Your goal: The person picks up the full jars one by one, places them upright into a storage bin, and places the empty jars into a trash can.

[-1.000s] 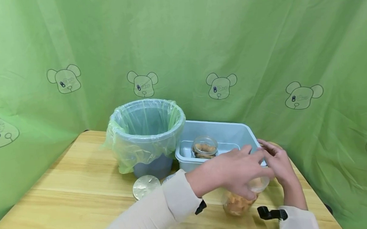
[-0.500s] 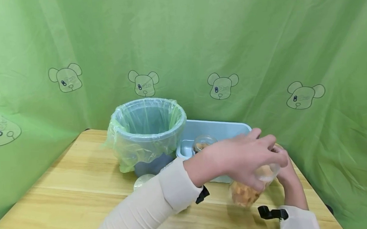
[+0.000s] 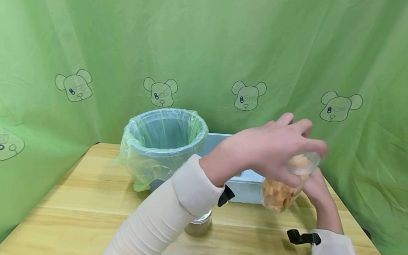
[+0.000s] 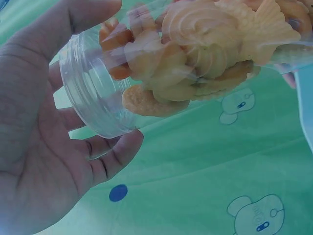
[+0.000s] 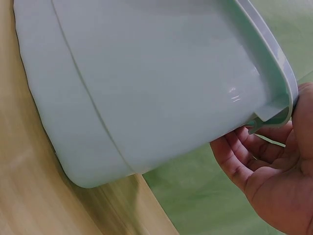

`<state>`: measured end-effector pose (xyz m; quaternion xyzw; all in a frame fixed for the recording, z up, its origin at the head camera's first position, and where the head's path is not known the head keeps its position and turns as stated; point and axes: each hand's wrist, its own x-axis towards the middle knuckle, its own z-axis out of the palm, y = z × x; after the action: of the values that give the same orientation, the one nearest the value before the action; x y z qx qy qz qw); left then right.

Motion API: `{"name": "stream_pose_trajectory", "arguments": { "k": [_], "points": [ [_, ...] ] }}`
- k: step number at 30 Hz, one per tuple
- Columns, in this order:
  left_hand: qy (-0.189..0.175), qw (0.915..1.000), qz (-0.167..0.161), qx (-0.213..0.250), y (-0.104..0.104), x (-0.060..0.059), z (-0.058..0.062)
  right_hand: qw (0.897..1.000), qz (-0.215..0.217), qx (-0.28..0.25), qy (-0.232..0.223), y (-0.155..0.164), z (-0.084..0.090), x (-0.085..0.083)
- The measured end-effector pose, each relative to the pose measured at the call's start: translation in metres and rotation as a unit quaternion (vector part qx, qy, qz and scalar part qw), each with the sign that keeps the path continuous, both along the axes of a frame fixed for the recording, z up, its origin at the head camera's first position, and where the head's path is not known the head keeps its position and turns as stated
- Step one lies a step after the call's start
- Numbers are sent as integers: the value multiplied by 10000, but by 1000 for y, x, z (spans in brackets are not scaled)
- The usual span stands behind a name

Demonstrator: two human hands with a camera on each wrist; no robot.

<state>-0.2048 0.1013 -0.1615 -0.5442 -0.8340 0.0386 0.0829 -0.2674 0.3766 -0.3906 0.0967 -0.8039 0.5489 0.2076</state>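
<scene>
Biscuits (image 4: 205, 41), golden-brown and moulded, fill a clear cylindrical jar (image 3: 282, 196), which hangs tilted just in front of a pale-blue rectangular plastic box (image 3: 245, 193), seemingly off the pale wooden table (image 3: 75, 207). The person's left hand (image 3: 275, 147) pinches the jar near its transparent end, thumb on one side and fingers on the other. The right hand (image 5: 276, 169) curls its fingers at the box's rim corner, holding it.

From where I stand, the step in hand looks like lifting the jar to the box while the other hand steadies it. I'd judge the next move calls for raising the jar's lower end clear of the wall, then tipping it upright before letting go.

That left arm blocks plenty. Its cream sleeve (image 3: 160, 215) covers part of a small round container with a silvery top (image 3: 198, 228), and the wrist hides most of the box's inside. A blue round bin lined with a thin green bag (image 3: 157, 153) stands beside the box, its lower part partly covered. I can't tell whether the jar's clear end is a lid or a bare neck; the left wrist view cuts off its far end.
</scene>
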Motion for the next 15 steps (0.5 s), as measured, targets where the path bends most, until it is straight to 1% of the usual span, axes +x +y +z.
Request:
{"name": "stream_pose_trajectory", "arguments": {
  "k": [4, 9, 12, 15],
  "points": [
    [20, 9998, 108, 137, -1, -3, 10, 9985, -190, 378, -343, 0, 4, 0],
    [32, 9995, 125, 289, -2, -8, 19, 9919, -516, 858, -787, -2, 8, 1],
    [16, 9994, 99, 327, -3, -11, 22, 9885, -600, 1058, -903, -2, 10, 1],
    [46, 9994, 107, 315, -3, -14, 22, 9883, -563, 1059, -942, -2, 10, 0]
  ]
}}
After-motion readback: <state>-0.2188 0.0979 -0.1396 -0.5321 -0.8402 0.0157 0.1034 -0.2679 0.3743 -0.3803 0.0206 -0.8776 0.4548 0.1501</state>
